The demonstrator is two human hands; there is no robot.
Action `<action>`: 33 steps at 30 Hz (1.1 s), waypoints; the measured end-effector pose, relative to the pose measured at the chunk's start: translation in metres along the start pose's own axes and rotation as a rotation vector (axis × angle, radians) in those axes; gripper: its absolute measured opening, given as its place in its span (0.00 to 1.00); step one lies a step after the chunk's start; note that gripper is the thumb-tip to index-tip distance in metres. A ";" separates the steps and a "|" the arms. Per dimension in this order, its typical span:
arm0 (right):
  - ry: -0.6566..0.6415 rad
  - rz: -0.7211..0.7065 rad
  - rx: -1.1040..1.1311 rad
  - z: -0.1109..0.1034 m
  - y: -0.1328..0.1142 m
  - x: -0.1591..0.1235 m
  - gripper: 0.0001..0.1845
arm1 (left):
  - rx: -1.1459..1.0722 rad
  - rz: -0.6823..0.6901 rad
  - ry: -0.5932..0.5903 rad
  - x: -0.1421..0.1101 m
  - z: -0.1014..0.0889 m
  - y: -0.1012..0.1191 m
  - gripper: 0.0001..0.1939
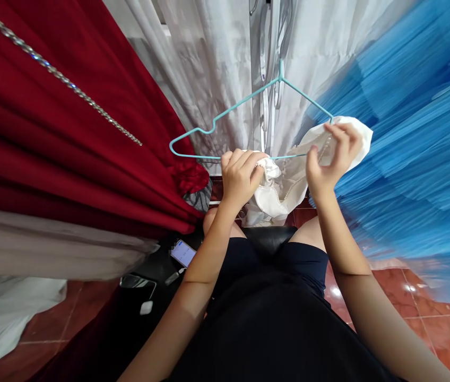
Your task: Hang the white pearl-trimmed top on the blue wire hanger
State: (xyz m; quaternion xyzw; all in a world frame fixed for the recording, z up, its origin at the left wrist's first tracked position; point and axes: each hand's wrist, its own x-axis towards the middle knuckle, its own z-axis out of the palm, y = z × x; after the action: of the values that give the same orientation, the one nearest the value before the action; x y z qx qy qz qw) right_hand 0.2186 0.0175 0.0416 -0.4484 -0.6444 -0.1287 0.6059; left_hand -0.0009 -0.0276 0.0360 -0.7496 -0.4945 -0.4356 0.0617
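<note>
A light turquoise clothes hanger [244, 100] spans the middle of the view, tilted up to the right. White garment cloth with pearl-bead trim [270, 200] hangs from its right half, and one opening is around the hanger's right end. My left hand [240, 178] is closed over the lower bar, gripping bunched white cloth against it. At the right end, my right hand [334, 156] has its bent fingers on the beaded edge of the garment, near the hanger's shoulder. Its thumb is close to the lower bar. The lower part of the garment drops toward my knees.
Red cloth [101, 132] with a rhinestone strand [69, 85] hangs at left. White drapery [225, 69] is ahead, and blue tulle [416, 159] fills the right. A lit phone [184, 253] lies on a black surface beside my left thigh. Red tiles [440, 329] cover the floor.
</note>
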 end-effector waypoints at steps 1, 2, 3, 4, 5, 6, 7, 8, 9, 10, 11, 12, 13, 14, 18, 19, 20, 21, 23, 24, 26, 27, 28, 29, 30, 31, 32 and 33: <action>0.023 0.029 -0.032 -0.002 0.009 0.006 0.18 | 0.000 -0.005 0.006 0.000 0.001 0.001 0.12; 0.010 0.053 -0.050 -0.004 0.018 0.012 0.18 | 0.003 -0.013 0.006 0.000 0.001 0.002 0.12; -0.029 0.077 -0.053 -0.006 0.027 0.016 0.16 | 0.009 -0.026 0.003 0.000 0.001 0.003 0.12; -0.079 0.106 -0.045 -0.008 0.033 0.020 0.15 | 0.016 -0.038 -0.002 0.000 0.000 0.003 0.12; -0.124 0.143 -0.034 -0.009 0.038 0.022 0.14 | 0.021 -0.050 -0.009 0.001 -0.001 0.004 0.12; -0.157 0.186 -0.026 -0.011 0.041 0.025 0.14 | 0.027 -0.060 -0.015 0.001 -0.003 0.004 0.12; -0.166 0.230 -0.023 -0.013 0.041 0.027 0.14 | 0.031 -0.065 -0.021 0.002 -0.004 0.003 0.11; -0.159 0.269 -0.023 -0.015 0.041 0.030 0.15 | 0.032 -0.066 -0.028 0.002 -0.006 0.003 0.11; -0.146 0.299 -0.023 -0.017 0.040 0.033 0.15 | 0.031 -0.062 -0.031 0.003 -0.007 0.003 0.11; -0.125 0.322 -0.021 -0.019 0.039 0.037 0.14 | 0.027 -0.058 -0.032 0.003 -0.008 0.002 0.11; -0.101 0.344 -0.017 -0.021 0.041 0.042 0.14 | 0.021 -0.056 -0.035 0.003 -0.008 0.002 0.11; -0.072 0.368 -0.009 -0.023 0.044 0.047 0.15 | 0.015 -0.056 -0.040 0.003 -0.009 0.003 0.11; -0.040 0.397 0.000 -0.026 0.050 0.050 0.16 | 0.008 -0.060 -0.049 0.004 -0.009 0.003 0.11; -0.005 0.427 0.009 -0.028 0.058 0.053 0.17 | 0.000 -0.069 -0.060 0.004 -0.009 0.004 0.11; 0.152 0.468 0.008 -0.040 0.100 0.037 0.16 | -0.048 -0.086 -0.093 0.006 -0.008 0.006 0.12; 0.193 0.441 -0.002 -0.043 0.107 0.026 0.14 | -0.060 -0.083 -0.092 0.007 -0.007 0.005 0.11; 0.209 0.397 -0.009 -0.047 0.111 0.013 0.13 | -0.066 -0.080 -0.090 0.007 -0.007 0.005 0.11; 0.203 0.340 -0.011 -0.050 0.111 -0.001 0.12 | -0.066 -0.080 -0.090 0.008 -0.006 0.004 0.11; 0.191 0.219 -0.052 -0.055 0.100 -0.028 0.12 | -0.058 -0.093 -0.093 0.007 -0.004 0.004 0.11; 0.173 0.154 -0.078 -0.056 0.091 -0.039 0.13 | -0.055 -0.101 -0.095 0.007 -0.002 0.004 0.11; 0.112 0.066 -0.078 -0.055 0.070 -0.052 0.14 | -0.057 -0.110 -0.089 0.006 0.000 0.005 0.11; 0.093 0.030 -0.052 -0.053 0.058 -0.055 0.13 | -0.061 -0.111 -0.081 0.006 0.002 0.007 0.11; 0.076 0.001 -0.013 -0.049 0.047 -0.054 0.13 | -0.064 -0.112 -0.074 0.006 0.002 0.008 0.12; 0.063 -0.027 0.032 -0.043 0.036 -0.051 0.12 | -0.066 -0.112 -0.070 0.006 0.003 0.009 0.12; 0.043 -0.055 0.073 -0.037 0.026 -0.047 0.11 | -0.067 -0.112 -0.067 0.007 0.003 0.010 0.12; 0.014 -0.081 0.109 -0.030 0.016 -0.041 0.11 | -0.065 -0.111 -0.065 0.008 0.003 0.011 0.12; -0.027 -0.099 0.139 -0.023 0.008 -0.036 0.11 | -0.063 -0.109 -0.064 0.008 0.003 0.012 0.12; -0.078 -0.104 0.163 -0.015 0.002 -0.031 0.12 | -0.062 -0.106 -0.062 0.008 0.003 0.012 0.12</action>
State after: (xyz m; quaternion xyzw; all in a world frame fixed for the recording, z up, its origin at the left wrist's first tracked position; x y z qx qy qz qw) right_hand 0.2259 -0.0055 0.0168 -0.3681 -0.6982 -0.0897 0.6074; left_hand 0.0119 -0.0262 0.0440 -0.7370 -0.5214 -0.4302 -0.0001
